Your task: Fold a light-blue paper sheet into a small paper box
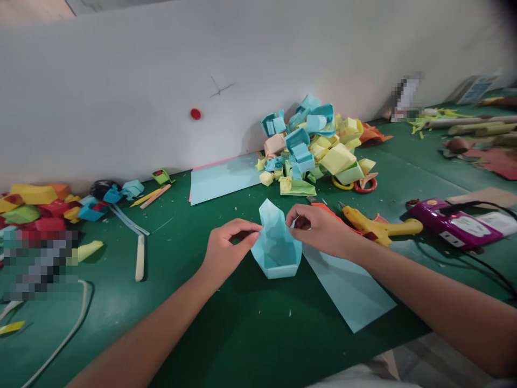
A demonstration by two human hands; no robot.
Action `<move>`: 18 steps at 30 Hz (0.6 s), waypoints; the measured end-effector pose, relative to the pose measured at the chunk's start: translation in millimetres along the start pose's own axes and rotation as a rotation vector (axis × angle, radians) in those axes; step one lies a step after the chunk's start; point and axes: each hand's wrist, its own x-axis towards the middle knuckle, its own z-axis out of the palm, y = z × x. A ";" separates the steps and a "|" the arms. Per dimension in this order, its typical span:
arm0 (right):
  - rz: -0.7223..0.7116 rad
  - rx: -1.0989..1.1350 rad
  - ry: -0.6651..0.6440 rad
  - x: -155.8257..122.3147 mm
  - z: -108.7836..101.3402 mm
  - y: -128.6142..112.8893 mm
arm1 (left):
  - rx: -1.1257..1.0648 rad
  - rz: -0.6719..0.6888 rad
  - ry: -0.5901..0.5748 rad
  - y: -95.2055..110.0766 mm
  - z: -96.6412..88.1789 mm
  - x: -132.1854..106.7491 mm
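Observation:
A light blue folded paper box [278,253] rests on the green table in front of me, its near end squared and its far end rising to a point. My left hand [232,245] pinches the box's left wall between thumb and fingers. On the opposite side, my right hand [313,226] has its fingers closed at the right wall. A flat light blue sheet [351,293] lies partly under my right forearm, to the right of the box.
Folded paper pieces [302,145] are heaped against the wall, with scissors [365,184] beside them. A yellow glue gun [379,223] and purple power strip [460,223] sit at right. Colourful folded pieces [36,202], pencils [151,197] and a white cable [83,307] lie left.

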 end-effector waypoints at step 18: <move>0.052 0.671 -0.155 -4.2 14.5 -1.0 | 0.153 0.141 -0.089 3.3 7.3 -9.3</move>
